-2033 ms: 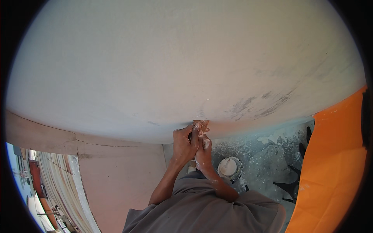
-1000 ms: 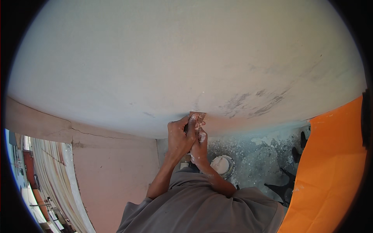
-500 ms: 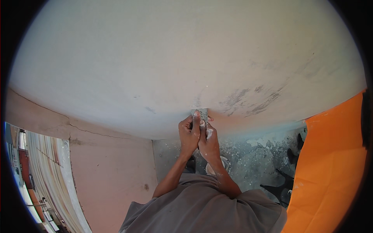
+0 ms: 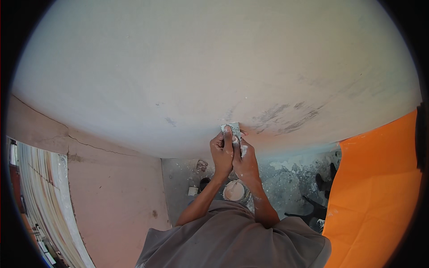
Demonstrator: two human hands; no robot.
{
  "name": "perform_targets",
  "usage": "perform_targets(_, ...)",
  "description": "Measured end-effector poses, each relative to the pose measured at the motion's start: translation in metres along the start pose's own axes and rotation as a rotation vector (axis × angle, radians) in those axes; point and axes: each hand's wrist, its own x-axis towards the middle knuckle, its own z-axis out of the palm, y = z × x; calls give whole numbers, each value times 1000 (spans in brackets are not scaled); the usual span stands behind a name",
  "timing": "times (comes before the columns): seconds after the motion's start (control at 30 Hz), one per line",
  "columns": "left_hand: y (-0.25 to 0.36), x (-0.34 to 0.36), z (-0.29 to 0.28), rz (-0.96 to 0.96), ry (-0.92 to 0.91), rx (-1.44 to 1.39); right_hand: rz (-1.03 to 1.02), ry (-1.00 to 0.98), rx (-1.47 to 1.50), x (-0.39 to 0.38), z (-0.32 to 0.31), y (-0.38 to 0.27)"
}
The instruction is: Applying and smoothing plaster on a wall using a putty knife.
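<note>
Both my hands are together at a flat grey scraper blade (image 4: 236, 130), which lies against the pale wall (image 4: 201, 58). White paste shows on the blade. My left hand (image 4: 221, 154) is closed on its left side, with the thumb stretched along the face. Beside it my right hand (image 4: 245, 161) grips the lower right part, and its fingers reach behind the blade. White smears mark the fingers and the back of the right hand. Dark scuffs (image 4: 275, 111) run across the wall to the right of the blade, and a fainter grey patch (image 4: 170, 121) is to its left.
Below my arms stands a bucket (image 4: 234, 191) of pinkish paste, with a small white container (image 4: 193, 191) and a brown lump (image 4: 202, 165) nearby. A black chair-like base (image 4: 310, 209) is on the spattered floor. An orange sheet (image 4: 375, 178) hangs right; a cracked pink wall (image 4: 116, 187) is left.
My hands and the blade have moved slightly up along the wall, and more white paste shows on the blade. The view has shifted, bringing the bucket, white container and brown lump into sight.
</note>
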Motion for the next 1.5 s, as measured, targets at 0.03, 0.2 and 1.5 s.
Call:
perform_targets(0.03, 3, 1, -3, -9, -4, 73, 0, -6, 2, -2, 4, 1)
perform_targets(0.2, 26, 8, -15, 37, -54, 357, 124, 132, 424, -4, 42, 26)
perform_targets(1.5, 38, 12, -14, 86, -105, 457, 60, 121, 445, -2, 44, 28)
